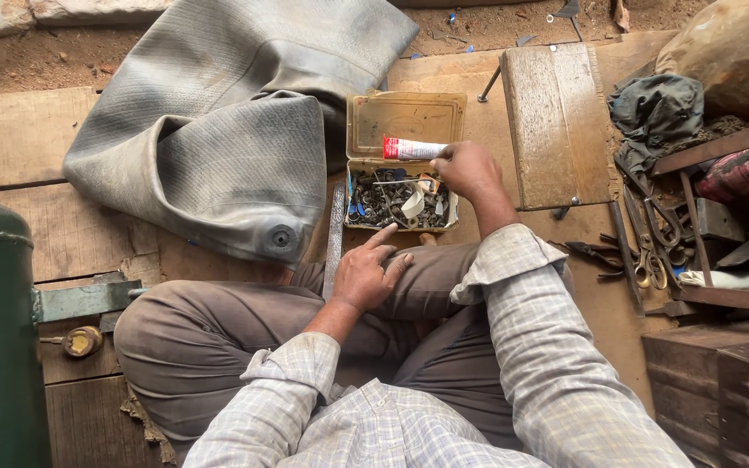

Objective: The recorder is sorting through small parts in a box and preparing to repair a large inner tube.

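1. Reaching over the open tin box (405, 117), the right hand (467, 171) pinches the near end of a red-and-white tube (413, 149) lying across the box hinge.
2. The left hand (367, 273) rests on the trouser knee, fingers loosely spread, holding nothing.
3. Small metal parts (385, 206) fill the near tray.
4. The grey inner tube (218, 130) lies folded at far left; no patch shows on it, so the repair appears barely begun.

One head-worn view looks steeply down, close over the lap.
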